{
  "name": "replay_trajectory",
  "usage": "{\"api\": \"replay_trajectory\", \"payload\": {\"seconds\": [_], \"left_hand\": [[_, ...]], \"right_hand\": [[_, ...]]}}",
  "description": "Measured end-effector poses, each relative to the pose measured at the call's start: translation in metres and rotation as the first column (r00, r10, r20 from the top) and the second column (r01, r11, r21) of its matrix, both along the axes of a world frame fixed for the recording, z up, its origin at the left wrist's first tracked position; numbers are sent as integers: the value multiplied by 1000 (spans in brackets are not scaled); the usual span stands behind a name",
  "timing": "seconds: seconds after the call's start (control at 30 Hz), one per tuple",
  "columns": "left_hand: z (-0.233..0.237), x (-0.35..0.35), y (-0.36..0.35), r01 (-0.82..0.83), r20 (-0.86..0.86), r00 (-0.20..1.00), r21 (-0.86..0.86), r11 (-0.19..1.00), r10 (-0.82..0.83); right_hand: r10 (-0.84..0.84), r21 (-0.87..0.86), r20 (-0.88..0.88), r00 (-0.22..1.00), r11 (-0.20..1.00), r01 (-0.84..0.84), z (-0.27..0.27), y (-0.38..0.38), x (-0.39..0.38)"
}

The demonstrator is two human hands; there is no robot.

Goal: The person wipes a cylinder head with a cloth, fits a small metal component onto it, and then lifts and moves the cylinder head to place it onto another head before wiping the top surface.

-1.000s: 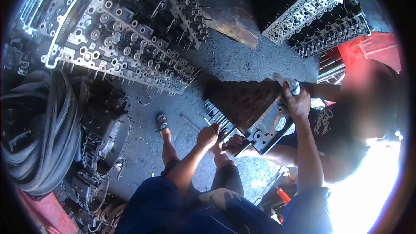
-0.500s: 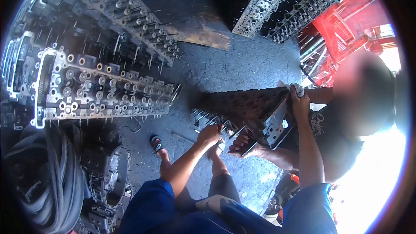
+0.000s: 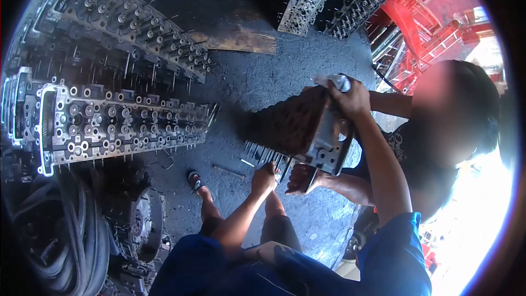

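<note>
A long rusty-brown cylinder head is held up at a tilt, its pale machined end towards me. My right hand is closed on its upper corner, with a whitish rag at the fingers. My left hand is closed beneath the head, near the row of studs or valve stems; what it grips is hidden. A co-worker's hand grips a dark bracket-like piece at the lower end. The co-worker's other arm reaches behind my right hand.
More cylinder heads stand at the left, with others at the back. A wooden board and a metal rod lie on the floor. Thick hoses are coiled at lower left. Red metal frames stand at the right.
The held cylinder head has shifted left and its near end has swung more towards me. My right hand has moved left with it. My left hand stays low beneath it. The view has shifted slightly.
</note>
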State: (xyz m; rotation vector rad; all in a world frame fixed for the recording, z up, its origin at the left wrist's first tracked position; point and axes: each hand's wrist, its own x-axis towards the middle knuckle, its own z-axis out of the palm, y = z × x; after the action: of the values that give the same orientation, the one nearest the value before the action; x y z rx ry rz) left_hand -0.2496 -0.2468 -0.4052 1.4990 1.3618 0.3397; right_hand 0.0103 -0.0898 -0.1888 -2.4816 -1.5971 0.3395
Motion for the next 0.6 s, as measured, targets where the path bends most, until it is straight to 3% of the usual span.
{"api": "replay_trajectory", "payload": {"seconds": [0.07,0.13,0.17,0.2,0.27,0.33,0.4,0.47,0.53,0.6], "left_hand": [[-32,-5,-31,21,-36,999,19,1000,-20],[-39,-16,-50,13,0,1000,342,940,-14],[-20,-21,-51,-78,17,997,-26,997,78],[-13,-26,-53,-73,20,997,-30,997,73],[-6,-40,-47,70,-98,991,-184,980,-89],[-12,-54,-38,106,-96,988,-163,981,-122],[-11,-63,-20,285,-177,939,-78,955,-294],[-14,-65,9,393,-257,871,-145,908,-418],[-21,-61,39,518,-240,824,-47,854,-513],[-12,-49,66,549,-243,808,-23,836,-537]], "right_hand": [[84,4,22,996,996,-84,-2,-7,-19],[168,22,0,986,986,-167,-1,-25,-42],[167,18,-6,986,986,-166,8,-32,-55],[167,10,-13,986,986,-167,14,-41,-64],[132,22,4,991,991,-132,7,-62,-64],[0,95,-17,1000,995,1,1,-82,-56],[-163,120,19,986,980,159,-24,-110,-33],[-246,138,23,969,961,240,-20,-127,-33],[-536,84,-120,835,833,547,-2,-132,-36],[-582,104,-126,803,798,594,-7,-144,-24]]}}
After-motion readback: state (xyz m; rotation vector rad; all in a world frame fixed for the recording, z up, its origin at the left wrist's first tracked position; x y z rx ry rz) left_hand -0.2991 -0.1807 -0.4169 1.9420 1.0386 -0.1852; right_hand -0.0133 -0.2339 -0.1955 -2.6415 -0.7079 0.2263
